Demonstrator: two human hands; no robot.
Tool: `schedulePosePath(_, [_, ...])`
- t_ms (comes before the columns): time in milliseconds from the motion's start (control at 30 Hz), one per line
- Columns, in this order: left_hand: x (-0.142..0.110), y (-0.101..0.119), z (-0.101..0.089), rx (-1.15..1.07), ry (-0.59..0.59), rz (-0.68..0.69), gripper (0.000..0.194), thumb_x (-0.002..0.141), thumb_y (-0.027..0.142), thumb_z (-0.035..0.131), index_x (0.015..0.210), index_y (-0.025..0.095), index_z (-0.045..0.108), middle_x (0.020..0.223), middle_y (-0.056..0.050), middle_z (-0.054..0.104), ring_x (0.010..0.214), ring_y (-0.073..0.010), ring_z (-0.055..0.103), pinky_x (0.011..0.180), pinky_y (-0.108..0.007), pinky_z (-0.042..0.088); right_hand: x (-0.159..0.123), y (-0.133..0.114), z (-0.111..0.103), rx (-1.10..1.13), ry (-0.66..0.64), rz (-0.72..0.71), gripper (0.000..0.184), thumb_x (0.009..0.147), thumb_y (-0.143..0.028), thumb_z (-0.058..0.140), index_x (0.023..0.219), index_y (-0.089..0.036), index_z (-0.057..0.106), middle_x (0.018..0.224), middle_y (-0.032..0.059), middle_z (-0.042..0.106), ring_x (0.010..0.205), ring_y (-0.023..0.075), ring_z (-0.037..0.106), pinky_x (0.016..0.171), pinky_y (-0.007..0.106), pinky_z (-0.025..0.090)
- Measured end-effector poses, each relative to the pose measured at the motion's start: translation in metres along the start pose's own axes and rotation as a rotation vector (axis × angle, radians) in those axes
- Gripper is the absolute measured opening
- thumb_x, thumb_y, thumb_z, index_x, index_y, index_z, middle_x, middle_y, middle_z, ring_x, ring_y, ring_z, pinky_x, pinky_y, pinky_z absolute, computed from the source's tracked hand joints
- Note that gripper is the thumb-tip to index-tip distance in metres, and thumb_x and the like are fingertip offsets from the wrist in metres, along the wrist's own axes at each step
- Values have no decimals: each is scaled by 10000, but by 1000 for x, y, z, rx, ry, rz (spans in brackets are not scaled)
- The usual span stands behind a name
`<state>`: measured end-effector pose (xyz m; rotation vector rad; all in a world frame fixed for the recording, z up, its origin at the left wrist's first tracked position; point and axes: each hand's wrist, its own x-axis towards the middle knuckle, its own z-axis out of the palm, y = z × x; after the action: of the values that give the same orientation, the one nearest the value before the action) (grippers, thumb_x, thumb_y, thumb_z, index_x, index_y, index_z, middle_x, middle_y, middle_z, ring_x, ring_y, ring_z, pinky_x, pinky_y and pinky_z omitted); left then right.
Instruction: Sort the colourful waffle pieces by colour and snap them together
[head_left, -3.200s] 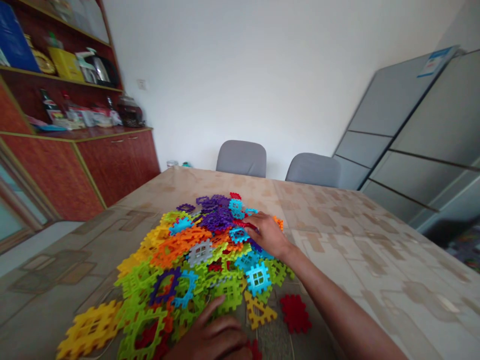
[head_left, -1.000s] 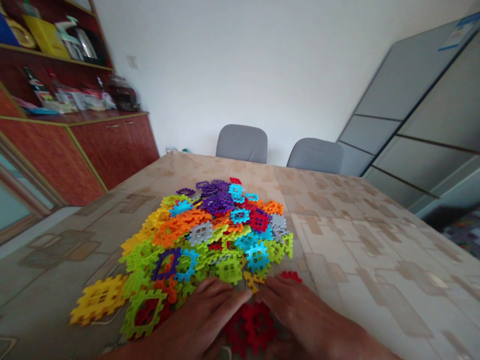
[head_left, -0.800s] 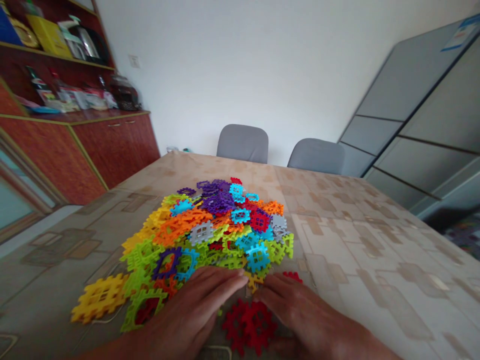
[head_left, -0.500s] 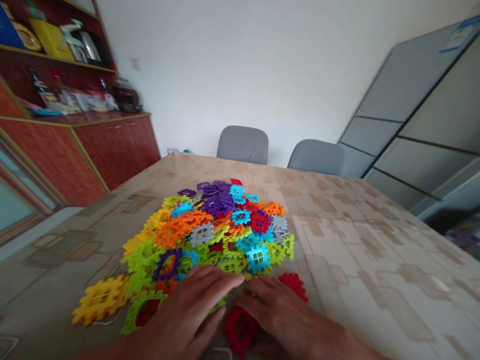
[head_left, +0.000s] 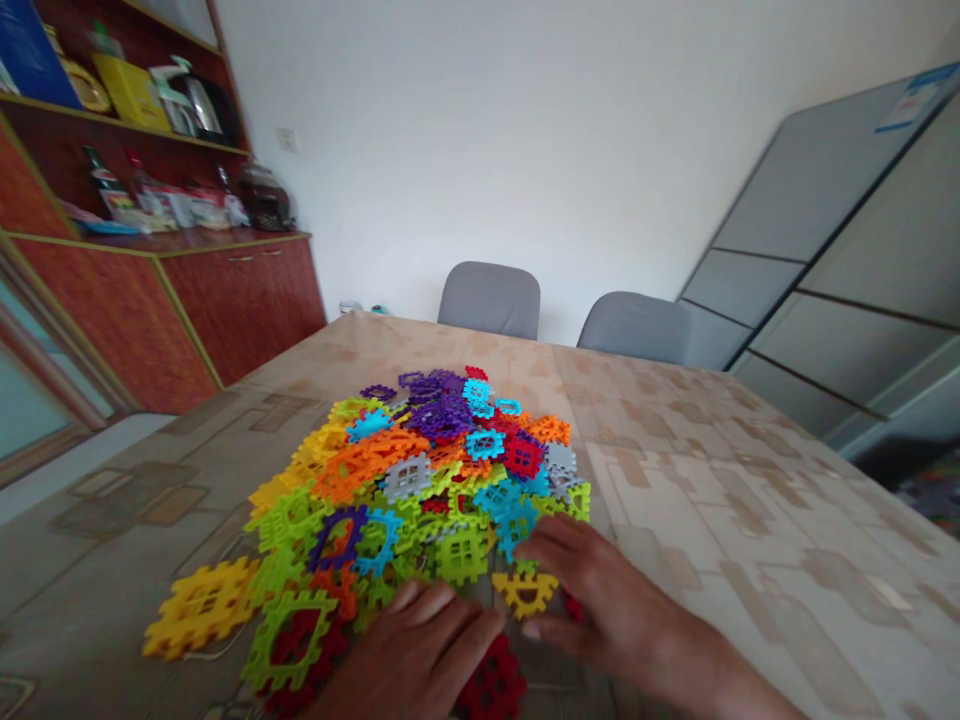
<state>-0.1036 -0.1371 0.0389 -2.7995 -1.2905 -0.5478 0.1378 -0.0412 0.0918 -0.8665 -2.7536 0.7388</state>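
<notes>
A heap of notched plastic building pieces (head_left: 461,555) in several colours lies on the table before me. My left hand (head_left: 416,655) is low at the near edge of the heap, its fingers closed together over a red square piece (head_left: 496,680); the thumb is hidden. My right hand (head_left: 592,580) is at the heap's right front, thumb and fingers apart, the fingertips beside a light blue piece (head_left: 516,525). A yellow half-round piece (head_left: 525,592) lies between the hands. Another red piece (head_left: 572,606) is partly covered by my right hand.
The patterned table (head_left: 712,520) stretches right and back. A yellow square piece (head_left: 202,605) and a green window piece (head_left: 289,640) lie at the left front. Two grey chairs (head_left: 489,300) stand at the far edge. A wooden cabinet (head_left: 240,300) stands left, grey panelled doors (head_left: 757,240) right.
My hands have separated: the right moved right and forward to the heap, the left stayed low by the red square piece. The yellow half-round piece has come into view; the camera view shifted slightly.
</notes>
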Motion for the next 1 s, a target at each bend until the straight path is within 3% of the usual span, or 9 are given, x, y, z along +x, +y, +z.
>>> schedulePosePath(100, [3,1,8,30,-15,25,616,1003,694,433,1357,208,569,1129,-74,734,944,-260,640,844,-349,466,15,30,-2,-56,232,13,383,931,-250,643,1305,-176,604,1251,143,643,1157,271,602,1019,425,484])
schedulePosePath(200, [7,0,16,52,5,40,537,1000,610,547,1339,194,559,1104,-65,727,918,-248,634,837,-345,454,37,53,-3,-142,349,62,413,921,-252,655,1316,-159,582,1244,161,630,1151,290,596,1013,460,484])
schedulePosePath(367, [11,-1,16,13,61,104,473,1026,572,533,1293,181,543,1070,-40,733,881,-219,633,809,-339,455,68,67,-11,-220,346,109,522,836,-234,754,1320,-137,585,1276,176,608,1188,322,559,1028,489,453])
schedulePosePath(567, [11,6,13,-64,41,92,365,1029,426,604,1298,184,555,1159,-47,733,969,-209,651,873,-319,480,81,73,-17,-229,265,52,294,875,-227,701,1153,-138,668,1123,150,673,1066,294,608,967,462,470])
schedulePosePath(667, [13,11,4,-149,54,115,187,1084,285,508,1238,221,593,1192,-17,741,1051,-182,665,1013,-325,452,71,67,-22,-206,262,9,277,863,-209,684,1135,-160,663,1128,146,665,1062,289,609,969,458,474])
schedulePosePath(800, [20,7,-28,-235,108,141,221,1110,241,409,1194,229,614,1150,-8,763,1059,-157,681,1116,-343,404,39,39,-30,-115,204,-86,289,867,-155,614,1151,-192,651,1143,109,662,1043,240,628,942,382,509])
schedulePosePath(933, [15,-26,-61,-197,153,-20,289,1039,152,437,1250,227,621,1181,-47,740,1110,-206,656,1031,-356,491,2,6,-33,50,-5,-99,397,811,-67,575,1157,-228,683,1281,88,635,1185,235,601,1016,373,497])
schedulePosePath(1000, [5,-47,-75,-163,92,-79,343,999,148,498,1298,265,618,1238,-34,719,1177,-219,634,1034,-362,501,-10,-5,-31,53,-99,-36,533,757,-45,594,1249,-237,668,1384,99,602,1295,266,557,1087,412,460])
